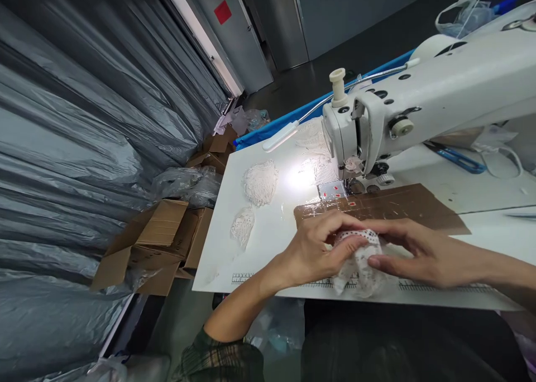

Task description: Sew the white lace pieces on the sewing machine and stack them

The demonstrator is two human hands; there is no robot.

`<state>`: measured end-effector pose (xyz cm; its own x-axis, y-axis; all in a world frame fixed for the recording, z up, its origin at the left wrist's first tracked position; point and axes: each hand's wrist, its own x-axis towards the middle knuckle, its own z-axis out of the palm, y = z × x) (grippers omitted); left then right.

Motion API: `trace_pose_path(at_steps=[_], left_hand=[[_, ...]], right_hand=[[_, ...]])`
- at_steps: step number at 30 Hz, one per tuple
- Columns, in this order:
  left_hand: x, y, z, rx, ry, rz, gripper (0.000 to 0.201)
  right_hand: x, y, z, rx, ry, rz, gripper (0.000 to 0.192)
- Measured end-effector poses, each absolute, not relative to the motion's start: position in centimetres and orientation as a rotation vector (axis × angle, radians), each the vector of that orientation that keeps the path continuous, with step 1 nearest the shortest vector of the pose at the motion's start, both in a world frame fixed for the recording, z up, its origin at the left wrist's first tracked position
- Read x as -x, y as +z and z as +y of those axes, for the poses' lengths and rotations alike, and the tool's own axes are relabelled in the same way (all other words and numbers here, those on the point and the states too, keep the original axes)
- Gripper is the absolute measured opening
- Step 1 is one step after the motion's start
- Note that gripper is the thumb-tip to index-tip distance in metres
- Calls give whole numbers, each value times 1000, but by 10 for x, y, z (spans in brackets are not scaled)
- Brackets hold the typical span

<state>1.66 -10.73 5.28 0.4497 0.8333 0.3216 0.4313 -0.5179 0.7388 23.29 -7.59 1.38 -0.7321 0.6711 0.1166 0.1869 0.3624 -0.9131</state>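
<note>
— Small piece of white lace fabric with dark dots (359,259), bunched near the front edge of the white surface (268,225), just this side of the brown cardboard sheet (389,206) taped below the sewing machine (419,108).

— Held how?

— Left hand (316,251) curled over the left end, thumb and fingers pinching the bunched edge. Right hand (412,253) laid nearly flat on the right side, fingers together, fingertips pressing the cloth down onto the surface.

— Heavy? Stiff?

— Neither, by the look. Very light and limp, crumpling and draping over the front edge rather than holding shape. Open mesh, so likely to snag or stretch if tugged hard (threads fine, hard to judge exactly).

— Slippery?

— Probably little grip against the smooth surface; likely to slide unless pinned flat with a palm or fingertips.

— Best place to take hold?

— Along the dotted band at the top, seemingly the firmest part, pinched at two ends and kept gently taut. Loose frill below better left hanging.

— Anything else close by?

— Two more heaps of white lace (260,182) farther back on the surface, well apart from both hands. Cardboard boxes (154,242) on the floor to the left.
</note>
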Motion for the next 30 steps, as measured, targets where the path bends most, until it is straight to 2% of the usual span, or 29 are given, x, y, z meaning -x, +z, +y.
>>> trace_pose_path(at_steps=[3, 6, 9, 12, 14, 22, 25, 30], left_hand=[[-4, 53, -105, -1924, 931, 1101, 20], [13, 42, -95, -1755, 883, 1176, 24], [29, 29, -80, -1800, 736, 1289, 26], [38, 22, -64, -2087, 605, 1505, 25], [37, 22, -55, -2287, 584, 1561, 23], [1, 10, -21, -2411, 545, 933, 15], [-5, -1, -12, -2423, 517, 871, 11], [-5, -2, -18, -2486, 550, 924, 16]], right_hand=[[-233, 15, -71, 767, 1690, -2104, 53], [-235, 12, -57, 822, 1787, -2093, 55], [-238, 7, -37, 944, 1428, -2199, 47], [-242, 2, -19, 1114, 989, -2275, 41], [-244, -2, -13, 1191, 820, -2251, 39], [-246, -18, -8, 1286, 847, -2054, 31], [-248, -21, -8, 1242, 801, -2087, 30], [-246, -14, -19, 1045, 807, -2141, 32]])
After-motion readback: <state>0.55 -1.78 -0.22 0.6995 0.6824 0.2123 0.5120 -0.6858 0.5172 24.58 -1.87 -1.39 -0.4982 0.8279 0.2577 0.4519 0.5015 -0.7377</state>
